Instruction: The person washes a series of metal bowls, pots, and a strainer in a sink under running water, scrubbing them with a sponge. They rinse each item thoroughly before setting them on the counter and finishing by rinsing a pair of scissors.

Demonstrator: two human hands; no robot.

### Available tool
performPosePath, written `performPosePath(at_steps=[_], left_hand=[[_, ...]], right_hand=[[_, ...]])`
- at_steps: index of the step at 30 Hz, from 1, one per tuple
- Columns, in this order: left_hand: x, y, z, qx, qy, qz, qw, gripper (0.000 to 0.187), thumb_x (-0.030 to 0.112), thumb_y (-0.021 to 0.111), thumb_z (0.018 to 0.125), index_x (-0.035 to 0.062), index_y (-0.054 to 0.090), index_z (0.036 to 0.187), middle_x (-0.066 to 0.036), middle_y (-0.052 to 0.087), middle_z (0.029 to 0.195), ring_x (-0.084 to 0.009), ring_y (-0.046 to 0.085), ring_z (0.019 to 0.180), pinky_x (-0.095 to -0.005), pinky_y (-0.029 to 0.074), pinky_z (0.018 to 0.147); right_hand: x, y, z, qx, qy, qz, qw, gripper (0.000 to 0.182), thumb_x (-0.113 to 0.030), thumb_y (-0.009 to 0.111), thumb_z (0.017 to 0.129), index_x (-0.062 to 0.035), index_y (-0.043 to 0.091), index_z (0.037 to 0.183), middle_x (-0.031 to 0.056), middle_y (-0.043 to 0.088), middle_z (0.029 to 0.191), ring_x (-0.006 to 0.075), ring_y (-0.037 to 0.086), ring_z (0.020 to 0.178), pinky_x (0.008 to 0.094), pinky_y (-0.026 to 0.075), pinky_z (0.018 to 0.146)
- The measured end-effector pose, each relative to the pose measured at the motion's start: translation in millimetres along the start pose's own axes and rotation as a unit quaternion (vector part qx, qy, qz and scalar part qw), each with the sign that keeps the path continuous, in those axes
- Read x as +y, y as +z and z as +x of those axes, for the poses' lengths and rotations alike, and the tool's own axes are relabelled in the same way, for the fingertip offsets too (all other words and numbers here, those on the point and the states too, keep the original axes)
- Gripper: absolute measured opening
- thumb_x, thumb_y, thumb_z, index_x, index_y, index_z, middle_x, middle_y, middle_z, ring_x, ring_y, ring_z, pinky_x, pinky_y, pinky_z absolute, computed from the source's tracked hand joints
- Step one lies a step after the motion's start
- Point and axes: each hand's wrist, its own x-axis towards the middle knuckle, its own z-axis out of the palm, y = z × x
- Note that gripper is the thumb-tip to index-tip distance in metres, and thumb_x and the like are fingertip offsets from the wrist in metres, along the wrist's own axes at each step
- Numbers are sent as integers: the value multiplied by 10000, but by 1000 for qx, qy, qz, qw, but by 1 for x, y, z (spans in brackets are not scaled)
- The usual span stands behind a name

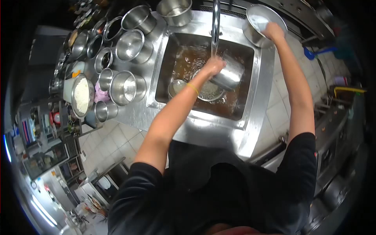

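My left hand (214, 65) is closed on the rim of a shiny metal pot (229, 73), which lies tilted in the sink (252, 78) beside the running faucet (215, 27). Brownish water fills the sink, and a round strainer or bowl (210, 92) sits partly in it below the pot. My right hand (273, 31) reaches into a metal pot (252, 34) at the sink's upper right corner. A whitish thing (258, 22) shows in that pot by my fingers; my fingertips are partly hidden and what they hold is unclear.
Several metal pots stand left of the sink, among them a wide one (123, 88) and a tall one (174, 11). A bowl of white food (82, 96) is at the far left. A blue ladle (309, 53) lies beyond the counter on the right.
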Motion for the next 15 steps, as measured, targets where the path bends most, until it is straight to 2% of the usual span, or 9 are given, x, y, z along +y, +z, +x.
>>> performPosePath(at_steps=[3, 5, 6, 7, 9, 10, 11, 13, 15], left_hand=[[-22, 8, -15, 58, -49, -353, 932, 432, 115, 542, 820, -31, 418, 1207, -183, 521, 1126, -273, 495, 1030, -409, 374, 898], [-100, 20, 4, 78, -92, -517, 847, 383, 37, 506, 830, -17, 417, 1198, -167, 509, 1133, -274, 501, 1025, -438, 384, 902], [-91, 19, -12, 59, -83, -552, 828, 329, 22, 472, 841, -21, 425, 1163, -154, 515, 1124, -263, 514, 1022, -420, 403, 899], [-80, 17, -27, 41, -73, -587, 805, 278, 7, 437, 852, -25, 432, 1128, -141, 521, 1114, -252, 527, 1020, -401, 422, 896], [-91, 17, -31, 26, -54, -615, 786, 273, -18, 426, 846, -26, 441, 1119, -143, 547, 1065, -256, 533, 1013, -389, 439, 889], [-93, 17, -33, 50, -50, -620, 782, 245, -9, 428, 851, -24, 451, 1094, -137, 558, 1038, -240, 548, 986, -370, 450, 869], [-97, 16, -35, 74, -45, -623, 777, 217, 0, 429, 856, -23, 461, 1069, -131, 570, 1010, -224, 562, 959, -352, 462, 849], [-131, 10, -30, 91, -59, -622, 776, 183, 9, 430, 860, -15, 468, 1038, -112, 577, 960, -199, 574, 899, -327, 473, 805], [-109, 10, -38, 136, -90, -637, 753, 102, 38, 439, 873, 15, 481, 964, -58, 575, 824, -145, 577, 729, -265, 486, 668]], right_hand=[[17, 16, 37, -22, -36, -45, 998, 382, -272, 581, 670, -24, 627, 957, 215, 593, 1004, 349, 576, 943, 411, 472, 797], [26, 38, 40, -11, -73, -73, 995, 314, -211, 535, 663, -20, 637, 891, 211, 612, 935, 352, 601, 864, 412, 486, 752], [35, 45, 52, -11, -103, -60, 993, 289, -207, 529, 654, -14, 637, 840, 214, 618, 860, 349, 612, 806, 427, 491, 704], [39, 50, 57, 48, -92, -30, 994, 271, -195, 536, 634, -10, 635, 805, 215, 618, 800, 361, 610, 731, 438, 486, 662], [22, 17, 9, 155, -68, 37, 985, 319, -233, 610, 696, 16, 576, 892, 207, 580, 915, 335, 552, 870, 397, 441, 793], [12, 8, 1, 345, -88, 112, 928, 317, -267, 602, 695, 14, 594, 844, 196, 594, 872, 315, 562, 852, 388, 448, 771], [-4, -8, -22, 341, -95, 117, 928, 317, -267, 602, 695, 14, 594, 844, 196, 594, 872, 315, 562, 852, 388, 448, 771], [-41, -37, -69, 282, -202, 349, 870, 339, -323, 606, 692, 3, 611, 786, 207, 598, 805, 327, 570, 828, 378, 450, 751], [-70, 0, -88, 94, -210, 77, 970, 276, -270, 590, 729, 4, 617, 751, 194, 598, 711, 321, 590, 753, 358, 458, 707]])
